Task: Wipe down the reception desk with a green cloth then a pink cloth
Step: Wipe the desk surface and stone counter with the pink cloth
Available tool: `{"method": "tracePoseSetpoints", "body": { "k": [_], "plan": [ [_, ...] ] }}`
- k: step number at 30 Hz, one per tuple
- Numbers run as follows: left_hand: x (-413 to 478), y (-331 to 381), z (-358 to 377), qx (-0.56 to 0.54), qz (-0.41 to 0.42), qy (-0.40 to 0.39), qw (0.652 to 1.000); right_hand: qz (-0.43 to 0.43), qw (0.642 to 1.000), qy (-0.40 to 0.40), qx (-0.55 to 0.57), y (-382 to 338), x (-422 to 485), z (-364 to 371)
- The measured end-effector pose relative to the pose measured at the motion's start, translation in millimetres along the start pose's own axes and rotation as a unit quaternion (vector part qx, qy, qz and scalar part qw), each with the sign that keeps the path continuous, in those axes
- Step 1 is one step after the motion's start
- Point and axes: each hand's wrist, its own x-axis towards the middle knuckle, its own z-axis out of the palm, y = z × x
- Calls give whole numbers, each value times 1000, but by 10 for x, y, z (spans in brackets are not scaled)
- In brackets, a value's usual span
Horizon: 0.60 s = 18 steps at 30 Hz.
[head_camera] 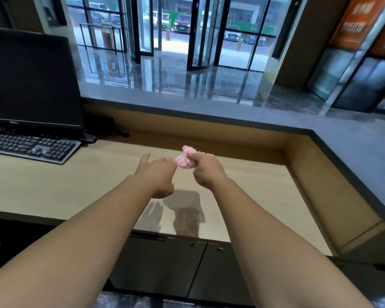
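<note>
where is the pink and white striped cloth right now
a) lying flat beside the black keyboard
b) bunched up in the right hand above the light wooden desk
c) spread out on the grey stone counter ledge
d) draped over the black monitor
b: the pink and white striped cloth is bunched in the grip of the right hand, held over the light wooden desk, and the left hand reaches toward it.

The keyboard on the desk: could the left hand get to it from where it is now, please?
Probably yes: only bare desktop lies between the left hand and the keyboard, off to its left.
</note>
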Motion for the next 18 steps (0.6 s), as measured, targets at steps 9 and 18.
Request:
{"method": "tracePoseSetpoints", "body": {
  "k": [9, 18],
  "plan": [
    [331, -141, -318, 16, 7, -6, 1000, -41, 993, 55, -97, -146, 385, -272],
    [1283, -658, -518, 15, -2, -9, 1000, -46, 991, 103, -69, -350, 1390, -454]
  ]
}}
